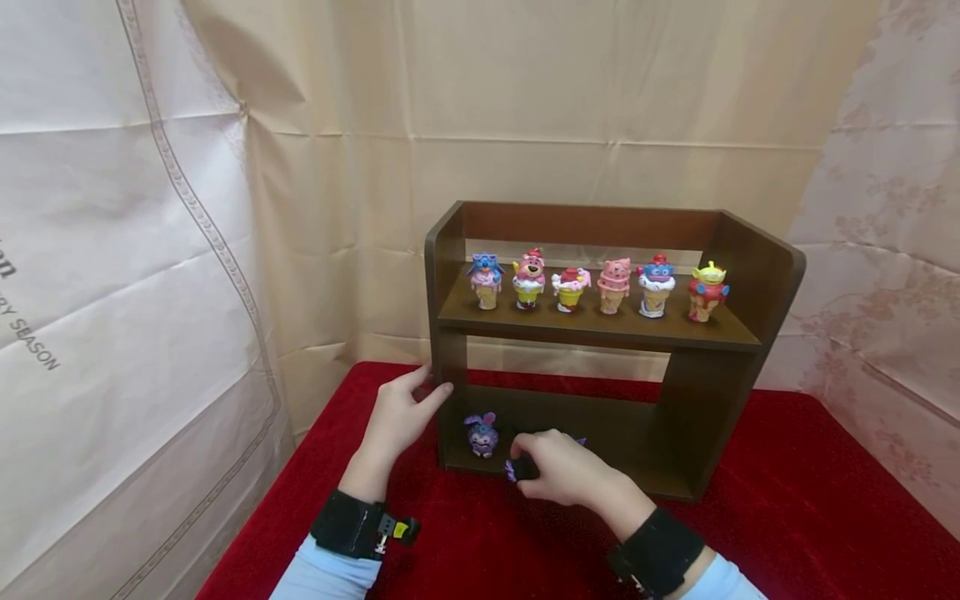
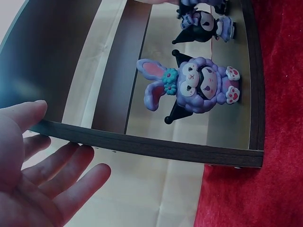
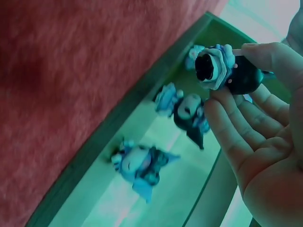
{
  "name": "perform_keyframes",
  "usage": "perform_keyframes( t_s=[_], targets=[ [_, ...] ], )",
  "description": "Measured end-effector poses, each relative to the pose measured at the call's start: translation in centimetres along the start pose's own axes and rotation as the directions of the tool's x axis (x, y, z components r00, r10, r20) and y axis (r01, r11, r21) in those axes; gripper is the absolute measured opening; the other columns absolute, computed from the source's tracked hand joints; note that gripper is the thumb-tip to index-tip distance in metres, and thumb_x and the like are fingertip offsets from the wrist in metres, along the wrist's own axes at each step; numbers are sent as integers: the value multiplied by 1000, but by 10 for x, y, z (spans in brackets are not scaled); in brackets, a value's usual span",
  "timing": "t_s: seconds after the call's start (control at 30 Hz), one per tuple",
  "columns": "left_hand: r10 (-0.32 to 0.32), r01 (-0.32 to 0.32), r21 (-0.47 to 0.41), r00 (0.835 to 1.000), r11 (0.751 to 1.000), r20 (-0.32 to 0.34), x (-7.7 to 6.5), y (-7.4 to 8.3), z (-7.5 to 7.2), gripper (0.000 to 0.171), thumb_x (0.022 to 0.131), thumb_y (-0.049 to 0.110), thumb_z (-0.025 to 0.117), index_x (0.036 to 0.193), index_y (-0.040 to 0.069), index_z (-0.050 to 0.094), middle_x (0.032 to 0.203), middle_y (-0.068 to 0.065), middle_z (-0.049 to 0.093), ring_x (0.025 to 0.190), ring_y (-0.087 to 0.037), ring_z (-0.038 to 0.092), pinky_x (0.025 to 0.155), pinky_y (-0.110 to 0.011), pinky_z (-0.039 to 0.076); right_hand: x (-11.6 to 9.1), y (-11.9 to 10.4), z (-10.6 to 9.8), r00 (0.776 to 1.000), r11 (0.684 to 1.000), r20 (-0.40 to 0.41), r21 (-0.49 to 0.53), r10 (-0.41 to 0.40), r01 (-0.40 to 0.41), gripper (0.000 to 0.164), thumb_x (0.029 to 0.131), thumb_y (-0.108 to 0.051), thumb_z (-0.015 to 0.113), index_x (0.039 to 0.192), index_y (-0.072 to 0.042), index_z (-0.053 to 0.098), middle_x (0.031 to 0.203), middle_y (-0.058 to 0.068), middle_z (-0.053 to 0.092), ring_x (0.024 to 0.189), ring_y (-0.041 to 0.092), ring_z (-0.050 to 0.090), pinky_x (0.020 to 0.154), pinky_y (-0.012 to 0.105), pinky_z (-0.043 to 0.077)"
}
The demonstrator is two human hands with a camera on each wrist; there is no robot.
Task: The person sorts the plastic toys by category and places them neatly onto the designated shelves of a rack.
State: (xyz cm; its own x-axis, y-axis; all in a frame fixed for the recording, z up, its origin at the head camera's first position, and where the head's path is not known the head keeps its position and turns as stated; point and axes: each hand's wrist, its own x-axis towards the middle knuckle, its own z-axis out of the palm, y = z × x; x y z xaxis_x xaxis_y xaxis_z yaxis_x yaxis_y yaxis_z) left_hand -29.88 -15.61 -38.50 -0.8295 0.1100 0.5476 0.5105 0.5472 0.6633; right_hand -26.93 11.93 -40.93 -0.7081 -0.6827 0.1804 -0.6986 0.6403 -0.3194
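My right hand (image 1: 570, 471) pinches a small black and purple figurine (image 3: 246, 78) between thumb and fingers, just in front of the lower level of a dark brown wooden shelf (image 1: 600, 331). On that level, at the left end, sits a purple bunny-eared figurine (image 2: 203, 85). Two more figurines stand along it: a black-hooded one (image 3: 187, 111) and a purple and black one (image 3: 137, 163), both mostly hidden behind my right hand in the head view. At the shelf's left side panel, my left hand (image 1: 401, 410) has its thumb by the front edge and its loosely spread fingers outside.
Several ice-cream-cone figurines (image 1: 570, 287) stand in a row on the upper level. The shelf rests on a red cloth-covered table (image 1: 795, 467). Beige curtain (image 1: 345, 208) hangs behind, and pale fabric (image 1: 112, 333) hangs at the left.
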Motion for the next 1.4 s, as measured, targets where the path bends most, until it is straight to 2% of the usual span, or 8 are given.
perform_keyframes(
  t_s=[0.2,0.4,0.6,0.83,0.93,1.1,1.4],
  targets=[
    [-5,5,14,1000,1000,-2,0,0,0,44,90,35,67,131,20,60,116,1,65,92,-9,62,70,-32,58,-10,9,-14,998,1000,-65,22,19,-18,31,80,-22,73,108,-12,62,70,-4,57,52,3,44,45,21,43],
    [-2,2,21,1000,1000,0,0,-1,0,44,90,34,67,131,18,60,117,0,65,93,-11,62,71,-33,58,-20,18,-30,991,999,-129,12,36,-34,33,79,-20,74,109,-12,61,69,-5,56,57,4,47,48,22,46],
    [2,-2,3,1000,1000,1,0,0,0,45,90,33,67,131,16,60,117,-1,66,93,-13,62,69,-32,57,-32,29,-45,980,997,-188,48,67,-59,37,78,-15,74,112,-10,59,76,-6,59,61,5,52,52,25,49],
    [-9,9,-1,1000,1000,2,0,0,0,43,90,34,67,130,19,61,113,2,67,87,-7,62,67,-30,57,-45,48,-60,962,992,-244,49,122,-114,41,76,-14,75,113,-11,57,103,2,65,87,12,61,74,37,56],
    [-11,11,-4,1000,1000,5,0,1,0,43,90,34,67,129,17,61,113,0,67,87,-7,62,67,-31,57,-50,57,-65,958,990,-251,58,139,-128,42,76,-12,76,113,-10,57,109,6,64,92,16,61,78,41,56],
    [-5,5,-5,1000,1000,7,0,0,0,43,90,34,67,130,16,61,113,-2,67,86,-8,62,67,-31,57,-57,68,-69,957,988,-247,59,152,-142,44,76,-11,75,116,-7,57,109,8,64,97,19,60,79,42,55],
    [11,-11,-8,1000,1000,5,1,0,-1,44,91,33,67,130,15,60,114,-2,67,87,-8,62,67,-32,57,-67,84,-74,959,974,-172,33,225,-223,54,76,-10,74,125,-6,50,115,15,61,104,27,57,73,39,53]
  ],
)
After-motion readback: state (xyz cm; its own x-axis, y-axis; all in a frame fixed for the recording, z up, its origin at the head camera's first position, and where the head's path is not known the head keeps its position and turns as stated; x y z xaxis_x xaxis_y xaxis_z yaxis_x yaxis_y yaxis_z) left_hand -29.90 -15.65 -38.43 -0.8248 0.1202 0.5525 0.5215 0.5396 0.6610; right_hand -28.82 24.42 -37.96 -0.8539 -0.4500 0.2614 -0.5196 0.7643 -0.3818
